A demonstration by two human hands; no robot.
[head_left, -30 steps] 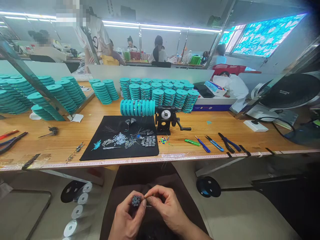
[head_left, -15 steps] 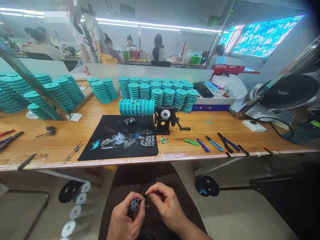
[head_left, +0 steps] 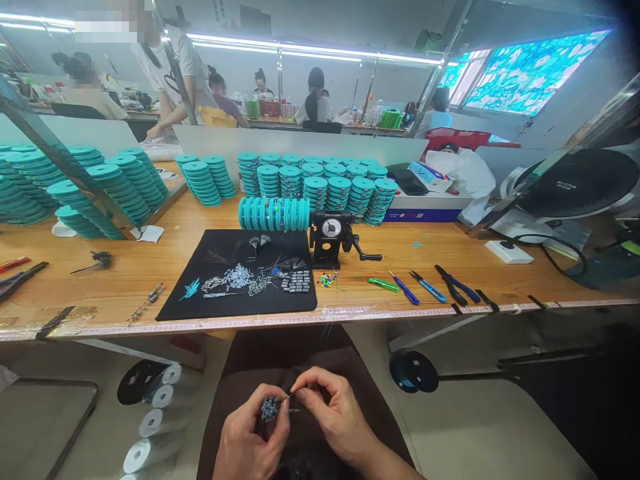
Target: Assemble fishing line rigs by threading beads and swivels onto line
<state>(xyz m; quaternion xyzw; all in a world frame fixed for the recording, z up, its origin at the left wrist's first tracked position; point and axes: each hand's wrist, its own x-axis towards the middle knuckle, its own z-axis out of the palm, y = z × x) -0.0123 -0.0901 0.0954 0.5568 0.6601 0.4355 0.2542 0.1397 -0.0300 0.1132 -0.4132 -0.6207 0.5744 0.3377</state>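
My left hand [head_left: 250, 433] is closed round a cluster of small blue-grey pieces [head_left: 270, 408], held low over my dark apron [head_left: 260, 357], while my right fingertips [head_left: 303, 387] pinch a fine strand [head_left: 290, 397] against it

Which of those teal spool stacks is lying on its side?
The stack of teal spools right beside the hand-crank winder; it lies lengthwise along the workbench, while the other stacks stand piled upright.

Nothing legible – lettering on a black fan [head_left: 575, 183], far ahead of the right hand [head_left: 335, 413], and the crank counter's dial [head_left: 331, 227], nearer it, were too small to read.
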